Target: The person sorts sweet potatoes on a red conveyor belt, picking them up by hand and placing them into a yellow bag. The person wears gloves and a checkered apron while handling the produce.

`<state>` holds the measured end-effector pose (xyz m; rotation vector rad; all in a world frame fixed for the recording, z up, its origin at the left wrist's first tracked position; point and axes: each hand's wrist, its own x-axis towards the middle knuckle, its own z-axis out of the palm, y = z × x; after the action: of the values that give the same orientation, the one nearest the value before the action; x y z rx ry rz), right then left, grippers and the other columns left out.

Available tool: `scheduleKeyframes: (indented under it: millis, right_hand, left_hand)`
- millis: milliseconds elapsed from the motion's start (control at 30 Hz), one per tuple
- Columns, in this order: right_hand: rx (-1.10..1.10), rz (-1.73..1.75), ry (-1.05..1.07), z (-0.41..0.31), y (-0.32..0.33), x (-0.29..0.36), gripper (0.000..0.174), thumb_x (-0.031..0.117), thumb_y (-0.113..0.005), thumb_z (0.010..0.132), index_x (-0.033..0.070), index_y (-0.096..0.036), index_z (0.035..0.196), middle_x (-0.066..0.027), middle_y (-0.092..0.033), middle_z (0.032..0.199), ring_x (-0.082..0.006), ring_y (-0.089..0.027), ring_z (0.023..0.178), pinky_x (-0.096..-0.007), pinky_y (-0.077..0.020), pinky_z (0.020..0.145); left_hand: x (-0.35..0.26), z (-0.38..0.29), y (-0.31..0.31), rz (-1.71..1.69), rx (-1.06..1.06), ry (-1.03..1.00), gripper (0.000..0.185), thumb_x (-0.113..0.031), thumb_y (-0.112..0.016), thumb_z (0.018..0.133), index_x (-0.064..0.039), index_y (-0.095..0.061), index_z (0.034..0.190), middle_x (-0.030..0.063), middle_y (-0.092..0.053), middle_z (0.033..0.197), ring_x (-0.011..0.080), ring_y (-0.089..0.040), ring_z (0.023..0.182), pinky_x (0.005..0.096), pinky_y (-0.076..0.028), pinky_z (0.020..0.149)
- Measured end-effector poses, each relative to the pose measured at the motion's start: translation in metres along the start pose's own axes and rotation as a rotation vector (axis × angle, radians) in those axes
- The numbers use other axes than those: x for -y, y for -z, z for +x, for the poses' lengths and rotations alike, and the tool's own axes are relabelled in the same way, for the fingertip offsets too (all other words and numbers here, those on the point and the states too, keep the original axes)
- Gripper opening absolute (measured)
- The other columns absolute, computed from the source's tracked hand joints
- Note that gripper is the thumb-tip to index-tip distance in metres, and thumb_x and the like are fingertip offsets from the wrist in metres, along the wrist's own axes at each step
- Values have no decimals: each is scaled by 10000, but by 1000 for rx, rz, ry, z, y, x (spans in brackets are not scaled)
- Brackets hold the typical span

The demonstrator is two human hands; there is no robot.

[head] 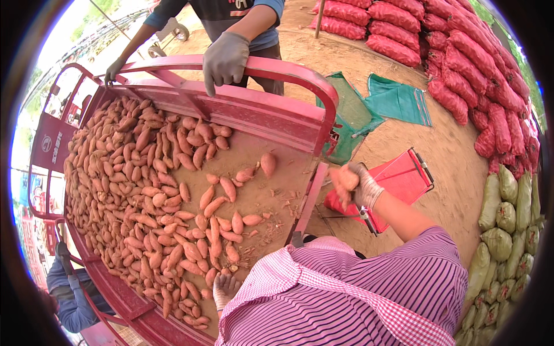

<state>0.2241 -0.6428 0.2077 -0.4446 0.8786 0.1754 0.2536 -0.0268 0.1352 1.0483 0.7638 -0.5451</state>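
My right hand (365, 184), in a pale glove, is shut on a sweet potato (347, 178), blurred by motion; a second one may be in the grip. It is above a red mesh bag (400, 179) on a metal frame, beside the cart's end. My left hand (226, 289), also gloved, rests low over the cart bed (277, 199) at the near edge of the sweet potato pile (143, 186). Its fingertips are close to a few roots; whether they grip one is unclear. Several loose sweet potatoes (228, 189) lie apart from the pile on the dusty bed.
Across the cart, a co-worker's gloved hand (227, 60) is on the red side rail (285, 71). Another person (71, 294) is at the lower left. Green mesh bags (396, 97) lie on the ground. Stacked red sacks (467, 69) and green sacks (500, 242) stand right.
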Motion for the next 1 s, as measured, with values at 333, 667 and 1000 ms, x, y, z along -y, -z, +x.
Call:
scheduleKeyframes:
  millis: [333, 667, 1000]
  right_hand:
    - [-291, -239, 575, 61, 25, 215, 638, 626, -667, 836, 193, -587, 1298, -41, -677, 1073, -260, -635, 1003, -501, -492, 831]
    - [374, 91, 184, 72, 43, 78, 618, 524, -659, 879, 54, -599, 1275, -167, -678, 1200, -349, -695, 954, -484, -609, 698]
    - [303, -102, 19, 59, -10, 37, 533, 525, -586, 944, 59, -634, 1199, -132, -714, 1049, -326, -695, 924, -467, -583, 798]
  left_hand:
    - [-15, -9, -23, 1, -168, -26, 612, -505, -584, 962, -164, -490, 1461, 65, -488, 1464, 296, -442, 1332, 463, -375, 1100]
    - [42, -23, -4, -169, -61, 26, 700, -469, -681, 921, -45, -466, 1434, 148, -488, 1452, 336, -447, 1354, 515, -350, 1159]
    - [37, -24, -5, -224, -157, 67, 639, -431, -700, 914, -63, -506, 1399, 119, -546, 1384, 310, -485, 1308, 468, -377, 1130]
